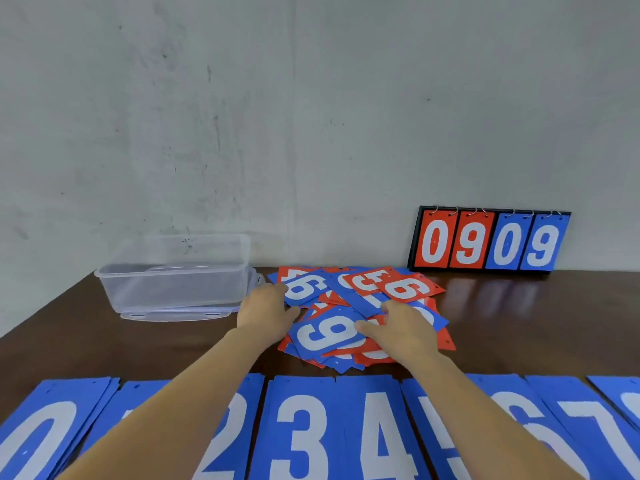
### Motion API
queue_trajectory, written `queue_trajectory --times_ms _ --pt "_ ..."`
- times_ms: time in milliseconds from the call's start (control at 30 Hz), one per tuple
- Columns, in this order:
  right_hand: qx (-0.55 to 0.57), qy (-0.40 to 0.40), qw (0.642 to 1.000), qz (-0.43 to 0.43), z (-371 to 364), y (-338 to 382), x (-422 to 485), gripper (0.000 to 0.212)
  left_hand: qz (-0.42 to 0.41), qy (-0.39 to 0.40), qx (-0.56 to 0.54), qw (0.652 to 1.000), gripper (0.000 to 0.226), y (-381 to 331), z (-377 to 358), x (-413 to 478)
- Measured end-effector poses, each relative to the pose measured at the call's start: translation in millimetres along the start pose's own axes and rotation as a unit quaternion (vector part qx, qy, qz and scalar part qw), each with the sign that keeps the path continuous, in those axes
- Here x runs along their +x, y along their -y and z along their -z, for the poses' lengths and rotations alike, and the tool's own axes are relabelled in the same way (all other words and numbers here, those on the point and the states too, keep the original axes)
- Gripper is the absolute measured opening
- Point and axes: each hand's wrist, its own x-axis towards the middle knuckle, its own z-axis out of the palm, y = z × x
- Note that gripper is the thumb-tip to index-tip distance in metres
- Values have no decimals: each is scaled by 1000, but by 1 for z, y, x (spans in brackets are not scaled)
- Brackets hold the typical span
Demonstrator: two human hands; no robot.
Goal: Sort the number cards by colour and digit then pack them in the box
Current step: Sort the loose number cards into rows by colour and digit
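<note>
My left grip (268,310) rests on the left side of the mixed pile of number cards (408,289) in the middle of the counter (519,323). Whether it pinches a card I cannot tell. My right grip (401,329) lies on the pile with fingers apart, thumb on the blue 9 card (325,336). Sorted blue stacks (304,427) line the near edge. The clear box (173,285) sits at the far left.

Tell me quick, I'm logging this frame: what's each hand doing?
Left hand: open, touching the card pile.
Right hand: on the pile; grip cannot be told.
</note>
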Motion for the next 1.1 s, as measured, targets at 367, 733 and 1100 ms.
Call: queue_trajectory --times_ms 367,733,1100 --pt "-85 45 995 -35 -22 25 14 107 7 92 39 995 75 3 -34 66" --pt "-25 59 996 -67 -19 24 17 94 2 95 70 993 72 7 -37 78" --pt "171 32 985 1 -18 22 6 79 -27 57 110 992 52 8 -40 73"
